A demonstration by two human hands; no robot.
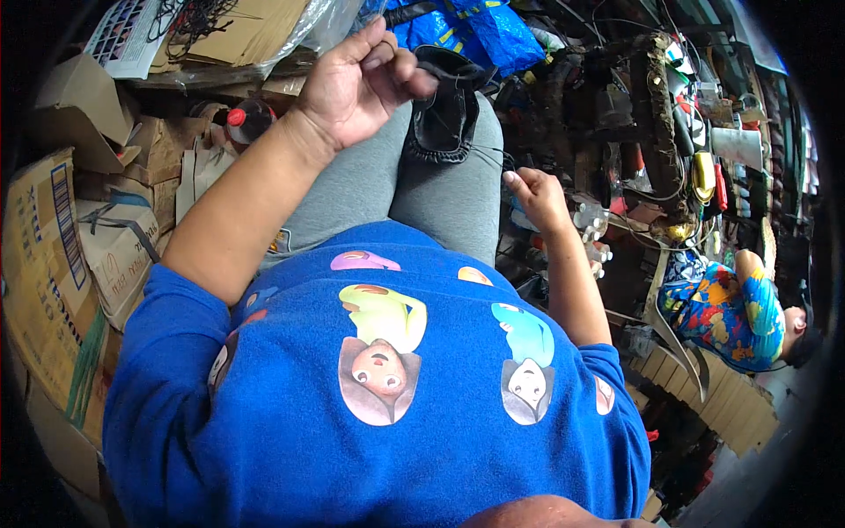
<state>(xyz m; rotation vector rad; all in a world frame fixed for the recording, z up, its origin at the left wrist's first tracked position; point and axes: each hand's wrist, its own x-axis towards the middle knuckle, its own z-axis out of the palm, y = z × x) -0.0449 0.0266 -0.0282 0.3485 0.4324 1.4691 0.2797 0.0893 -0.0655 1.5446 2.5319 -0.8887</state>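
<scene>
A black leather-like piece with a gathered lower edge, shaped like a shoe upper (444,128), rests on my grey-trousered thighs. My left hand (361,84) is raised at its upper left, fingers curled in toward the thumb. What those fingers hold, if anything, is hidden. A thin black thread (488,148) runs from the piece toward the right. My right hand (535,195) is off the piece's right side, its thumb and fingers closed at the thread's end.
Cardboard boxes (53,282) and a red-capped bottle (251,121) stand on the left. Blue bags (493,35) lie ahead. Cluttered shelves with tools and a white cup (737,148) fill the right, where another person (726,304) in a colourful shirt sits.
</scene>
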